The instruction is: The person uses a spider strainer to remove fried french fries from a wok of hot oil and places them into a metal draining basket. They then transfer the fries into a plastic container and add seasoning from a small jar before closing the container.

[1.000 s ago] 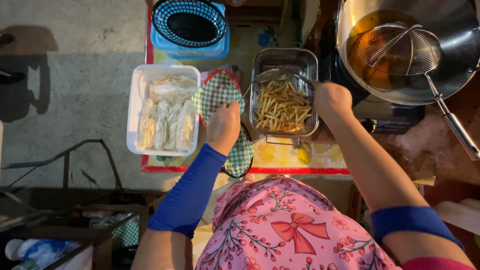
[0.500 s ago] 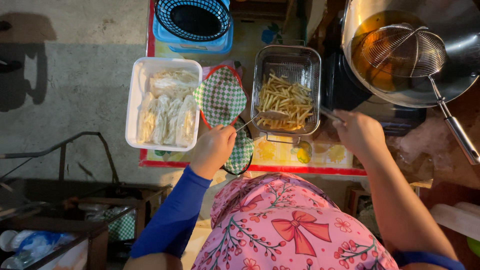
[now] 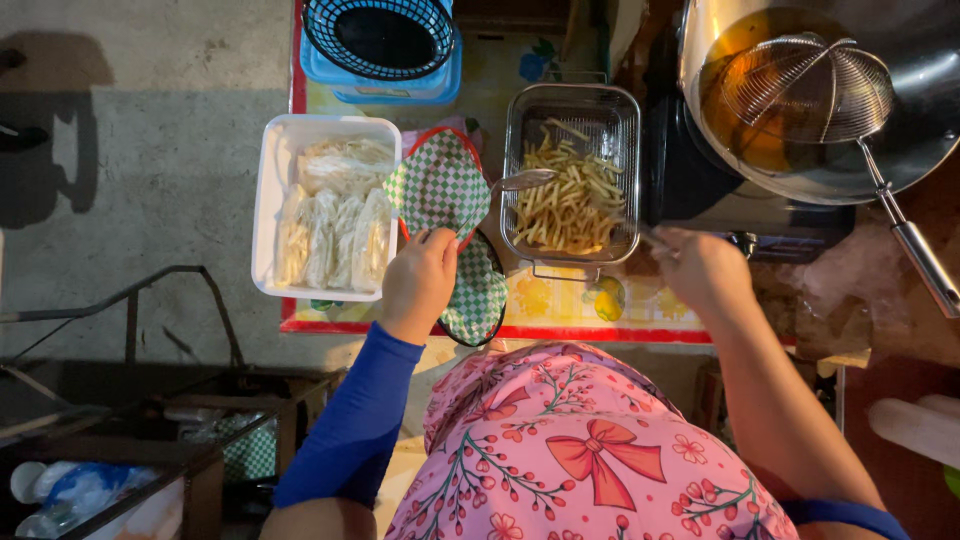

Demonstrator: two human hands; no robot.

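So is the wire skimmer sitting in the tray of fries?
No, the skimmer rests in the wok of oil, apart from the fries in their tray.

left hand (image 3: 420, 282) grips spoon (image 3: 510, 190) | over fries tray (image 3: 572, 100) | right hand (image 3: 700, 268) beside

Metal spoon (image 3: 505, 190) tilted over pale fries (image 3: 570, 205) piled in a rectangular steel tray (image 3: 622, 110)
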